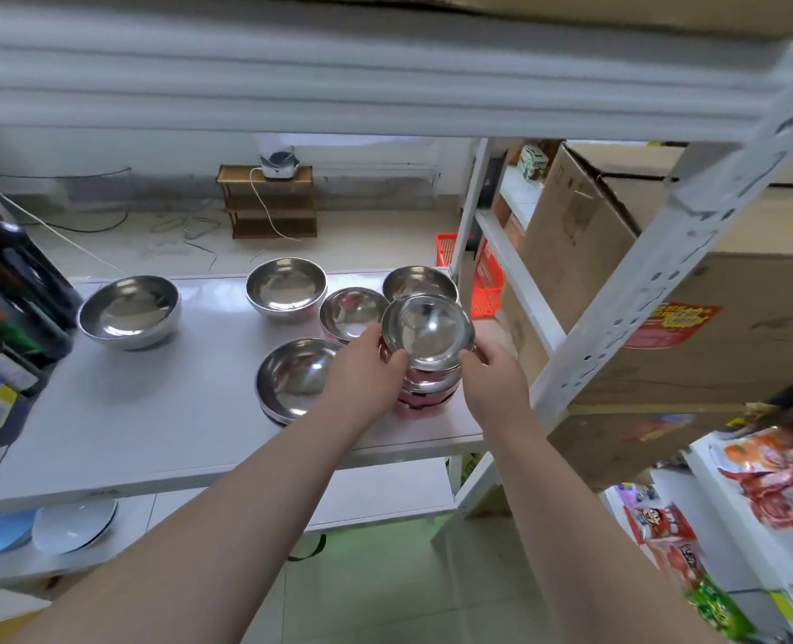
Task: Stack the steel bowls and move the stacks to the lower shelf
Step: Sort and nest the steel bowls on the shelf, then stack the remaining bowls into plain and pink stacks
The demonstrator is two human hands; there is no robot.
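A stack of several steel bowls [427, 337] stands near the right front corner of the white middle shelf [153, 411]. My left hand [362, 369] grips the stack's left side and my right hand [492, 374] its right side. Loose steel bowls lie around it: a large one [129, 311] at the left, one [286, 288] at the back middle, one [350, 311] just behind my left hand, one [415, 281] at the back right, and a wide one [292, 378] under my left wrist. The lower shelf [385, 490] shows below.
Dark bottles [8, 290] crowd the shelf's left end. A white and a blue plate [74, 525] lie on the lower shelf at left. A white perforated upright [664, 253] rises at the right, with cardboard boxes [719, 281], snack packs [780, 476] and a red basket [487, 281] beyond.
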